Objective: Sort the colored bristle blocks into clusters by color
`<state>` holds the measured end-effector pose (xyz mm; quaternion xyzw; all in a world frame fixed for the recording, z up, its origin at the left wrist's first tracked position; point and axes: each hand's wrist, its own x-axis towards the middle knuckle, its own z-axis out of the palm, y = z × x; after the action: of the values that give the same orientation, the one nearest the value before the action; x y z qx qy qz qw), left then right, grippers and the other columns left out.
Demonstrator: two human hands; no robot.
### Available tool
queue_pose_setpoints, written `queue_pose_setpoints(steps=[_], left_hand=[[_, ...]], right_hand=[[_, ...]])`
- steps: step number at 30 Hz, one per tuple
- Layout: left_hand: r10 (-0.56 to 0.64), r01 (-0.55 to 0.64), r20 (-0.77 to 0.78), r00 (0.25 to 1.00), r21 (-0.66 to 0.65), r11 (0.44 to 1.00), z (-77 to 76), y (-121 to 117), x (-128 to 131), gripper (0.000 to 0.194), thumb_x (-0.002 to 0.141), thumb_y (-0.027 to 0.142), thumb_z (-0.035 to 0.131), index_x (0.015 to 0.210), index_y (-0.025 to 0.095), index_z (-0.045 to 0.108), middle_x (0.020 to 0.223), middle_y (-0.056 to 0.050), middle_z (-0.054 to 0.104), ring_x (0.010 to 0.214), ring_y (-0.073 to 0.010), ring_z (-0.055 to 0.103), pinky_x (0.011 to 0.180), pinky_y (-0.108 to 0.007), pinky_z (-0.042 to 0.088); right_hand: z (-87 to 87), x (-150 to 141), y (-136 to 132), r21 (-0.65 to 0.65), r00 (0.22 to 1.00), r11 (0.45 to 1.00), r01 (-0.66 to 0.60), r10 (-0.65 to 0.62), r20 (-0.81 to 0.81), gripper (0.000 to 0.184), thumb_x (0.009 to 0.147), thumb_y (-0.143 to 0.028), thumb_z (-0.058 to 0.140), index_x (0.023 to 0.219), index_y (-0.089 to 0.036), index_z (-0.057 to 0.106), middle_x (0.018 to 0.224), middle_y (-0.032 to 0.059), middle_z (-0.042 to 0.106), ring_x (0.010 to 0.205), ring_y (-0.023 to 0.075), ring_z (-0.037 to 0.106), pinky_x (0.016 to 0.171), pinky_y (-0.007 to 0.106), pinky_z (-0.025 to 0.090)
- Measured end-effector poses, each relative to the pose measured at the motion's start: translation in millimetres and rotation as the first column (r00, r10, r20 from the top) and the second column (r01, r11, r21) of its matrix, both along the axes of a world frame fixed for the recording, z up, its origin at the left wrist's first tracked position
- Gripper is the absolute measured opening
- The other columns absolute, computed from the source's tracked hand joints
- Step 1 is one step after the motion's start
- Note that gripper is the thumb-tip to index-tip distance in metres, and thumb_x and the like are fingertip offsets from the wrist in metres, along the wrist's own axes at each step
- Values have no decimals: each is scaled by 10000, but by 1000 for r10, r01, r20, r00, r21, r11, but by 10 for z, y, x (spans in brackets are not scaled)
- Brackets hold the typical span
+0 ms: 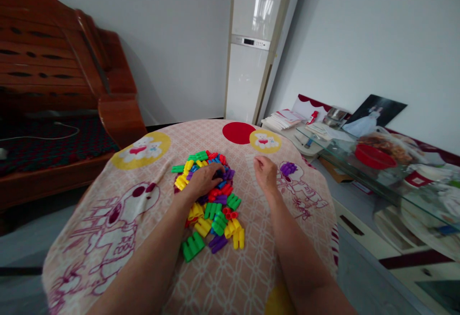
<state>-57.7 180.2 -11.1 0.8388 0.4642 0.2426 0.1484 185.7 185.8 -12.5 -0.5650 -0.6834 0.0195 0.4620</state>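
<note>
A pile of plastic building blocks [212, 212] in green, yellow, red, blue and purple lies on a round table. My left hand [205, 179] rests on the upper part of this pile, palm down. Its thumb and fingers are apart, with dark blue and purple blocks around the fingertips. To the right of the pile, my right hand [266, 173] is curled into a loose fist above the tablecloth, and nothing shows in it. Just beyond that hand, a small group of purple blocks [288, 169] sits on the cloth, apart from the pile.
A patterned pink tablecloth [143, 233] covers the table. Along the right stands a glass-topped cabinet [359, 176] with papers, a red bowl [375, 156] and a photo [376, 110]. A wooden bench [118, 109] is at the left, and a tall white appliance [247, 75] stands behind.
</note>
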Motion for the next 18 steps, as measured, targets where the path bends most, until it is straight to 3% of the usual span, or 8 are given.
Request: queue_pose_setpoints(steps=[3, 6, 11, 15, 18], left_hand=[[17, -17, 12, 1000, -11, 1000, -8, 7, -9, 166, 776, 191, 616, 941, 197, 638, 943, -51, 697, 848, -215, 650, 783, -331, 510], [2, -2, 11, 1000, 14, 1000, -25, 15, -7, 159, 793, 203, 613, 950, 204, 640, 977, -53, 692, 873, -213, 644, 807, -330, 501], [-49, 47, 53, 997, 40, 998, -8, 14, 17, 136, 796, 182, 601, 918, 195, 659, 994, -64, 686, 923, -216, 640, 863, -339, 496], [-70, 62, 157, 985, 54, 997, 70, -7, 52, 122, 814, 235, 617, 905, 188, 683, 987, -60, 698, 914, -209, 642, 860, -329, 496], [-70, 69, 202, 977, 12, 998, 114, -24, 60, 205, 835, 281, 608, 996, 193, 701, 983, -51, 720, 869, -198, 651, 810, -310, 502]], right_hand=[[-112, -283, -31, -137, 951, 950, -280, 294, 98, 285, 868, -165, 535, 1105, -163, 693, 1047, 107, 713, 973, 206, 634, 901, 317, 476], [-196, -424, -67, -236, 881, 880, -412, 451, 143, 337, 830, -116, 612, 1151, -179, 692, 1171, 111, 670, 1099, 221, 590, 992, 354, 439], [-174, -458, -114, -291, 858, 844, -450, 500, 122, 109, 846, -158, 659, 886, -186, 756, 1102, 97, 662, 1045, 216, 591, 937, 354, 450], [-71, -450, -147, -250, 868, 844, -475, 496, 27, 115, 849, -163, 642, 822, -195, 748, 982, 60, 687, 951, 187, 604, 863, 307, 454], [25, -392, -148, -237, 880, 848, -474, 466, -92, 152, 855, -230, 615, 771, -175, 730, 757, 16, 667, 740, 152, 596, 700, 256, 444]])
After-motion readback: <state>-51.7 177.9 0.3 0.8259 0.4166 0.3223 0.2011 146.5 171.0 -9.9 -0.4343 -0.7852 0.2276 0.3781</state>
